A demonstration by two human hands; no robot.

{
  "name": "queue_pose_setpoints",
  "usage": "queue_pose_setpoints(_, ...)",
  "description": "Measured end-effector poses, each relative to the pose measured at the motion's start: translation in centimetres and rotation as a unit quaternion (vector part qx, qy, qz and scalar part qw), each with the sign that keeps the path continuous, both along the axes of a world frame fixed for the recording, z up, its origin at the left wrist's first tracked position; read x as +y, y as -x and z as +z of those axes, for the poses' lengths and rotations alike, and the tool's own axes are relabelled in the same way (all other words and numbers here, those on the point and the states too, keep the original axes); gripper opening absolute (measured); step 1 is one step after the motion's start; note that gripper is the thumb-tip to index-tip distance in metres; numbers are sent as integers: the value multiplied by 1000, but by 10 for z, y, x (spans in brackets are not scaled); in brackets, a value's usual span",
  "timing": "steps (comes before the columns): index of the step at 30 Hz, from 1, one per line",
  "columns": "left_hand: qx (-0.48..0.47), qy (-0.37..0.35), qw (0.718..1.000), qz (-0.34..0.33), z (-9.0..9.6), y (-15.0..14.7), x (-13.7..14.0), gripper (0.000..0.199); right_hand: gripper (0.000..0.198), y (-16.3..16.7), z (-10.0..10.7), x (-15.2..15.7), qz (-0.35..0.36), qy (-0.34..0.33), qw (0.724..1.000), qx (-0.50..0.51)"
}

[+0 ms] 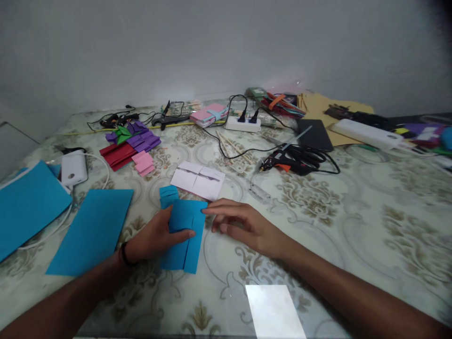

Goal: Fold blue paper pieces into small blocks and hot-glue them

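Observation:
My left hand (157,233) is closed on a piece of blue paper (187,214), its thumb lying across the front and its other fingers hidden behind. Slits or fold lines run down and across that paper. With its index fingertip, my right hand (243,223) touches the paper's upper right edge; the other fingers are loosely bent and hold nothing. A small folded blue paper (168,195) lies just behind the held one. Beyond it is a white folded paper (198,180) with cuts in it.
Blue sheets (93,230) and a white power bank (74,167) lie on the left. Folded purple paper (144,139), red paper (118,155) and pink paper (143,163) sit further back. A glue gun (286,162), power strip (243,124) and cables are behind. A bright white rectangle (275,310) shows in front.

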State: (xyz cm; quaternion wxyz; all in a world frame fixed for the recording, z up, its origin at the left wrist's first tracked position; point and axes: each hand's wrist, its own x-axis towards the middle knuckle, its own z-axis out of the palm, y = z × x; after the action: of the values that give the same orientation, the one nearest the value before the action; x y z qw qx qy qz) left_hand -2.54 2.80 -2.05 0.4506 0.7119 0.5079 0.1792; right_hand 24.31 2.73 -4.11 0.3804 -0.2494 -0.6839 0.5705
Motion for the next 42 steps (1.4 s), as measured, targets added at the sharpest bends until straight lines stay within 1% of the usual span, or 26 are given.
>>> queue_pose_setpoints(6, -1, -12, 1000, 6, -1, 0, 0, 51, 33, 3, 2, -2, 58, -21, 998, -28)
queue_pose_setpoints(10, -6, -9, 1000, -2, -1, 0, 1, 51, 32, 4, 5, -3, 42, -27, 998, -40)
queue_pose_setpoints(14, 3, -5, 1000, -6, 0, 1, 1, 51, 31, 4, 2, -2, 1, -11, 999, -38)
queue_pose_setpoints(18, 12, -4, 1000, -7, -3, 2, 1, 46, 30, 2, 1, -1, -28, -13, 999, -41)
queue_pose_setpoints(23, 29, -20, 999, -14, -4, 2, 1, 41, 29, 2, 2, 1, -27, -14, 998, -48)
queue_pose_setpoints(26, 24, -13, 1000, -11, -2, 0, 1, 39, 29, 2, 2, 1, -24, -10, 998, -48)
queue_pose_setpoints(29, 13, -3, 1000, -15, 0, 0, 0, 40, 30, 2, 2, 0, -14, -5, 999, -44)
queue_pose_setpoints(33, 22, 3, 1000, -22, 1, 1, 1, 44, 31, 2, 3, -1, -11, 3, 999, -37)
queue_pose_setpoints(35, 0, 6, 1000, -30, 1, 1, 2, 48, 29, 2, 3, 0, -23, 1, 999, -32)
queue_pose_setpoints(38, -57, 20, 997, -55, 1, 1, 4, 58, 27, 2, 3, 1, -76, 2, 997, -33)
queue_pose_setpoints(40, -73, 22, 995, -64, 2, 0, 5, 59, 27, 1, 1, 2, -110, 18, 993, -42)
queue_pose_setpoints(42, -64, 17, 995, -69, 4, -1, 5, 56, 28, 1, 0, 3, -126, 42, 990, -48)
